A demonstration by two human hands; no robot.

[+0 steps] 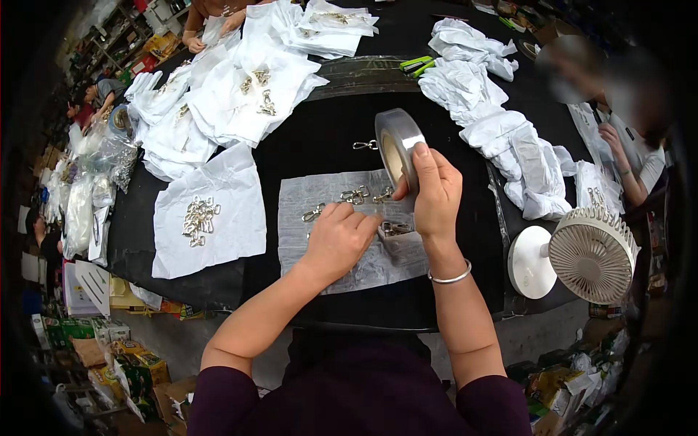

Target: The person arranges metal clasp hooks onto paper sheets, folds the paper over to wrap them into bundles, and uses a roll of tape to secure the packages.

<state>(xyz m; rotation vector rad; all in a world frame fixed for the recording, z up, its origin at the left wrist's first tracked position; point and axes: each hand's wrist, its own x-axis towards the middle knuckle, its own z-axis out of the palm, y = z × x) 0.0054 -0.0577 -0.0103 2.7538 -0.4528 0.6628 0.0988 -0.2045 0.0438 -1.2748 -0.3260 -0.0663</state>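
My right hand point(438, 190) grips a roll of clear tape point(404, 128), held upright above the work sheet with the thumb on its outer face. Below lies a thin greyish-white paper sheet point(294, 251) bearing several metal snap hooks point(355, 195). My left hand point(336, 241) rests low over the sheet's middle with curled fingers; what its fingertips hold, if anything, is hidden. Beside it, the paper's right part is folded up by more snap hooks point(395, 228). A single snap hook point(365, 145) lies on the black table just beyond the sheet.
To the left, another white sheet point(167, 247) carries a heap of snap hooks point(200, 218). Behind it spread many papers with hooks point(240, 109). Crumpled white packets point(502, 138) line the right, near green-handled scissors point(416, 67) and a white fan point(592, 254). Other people sit around the table.
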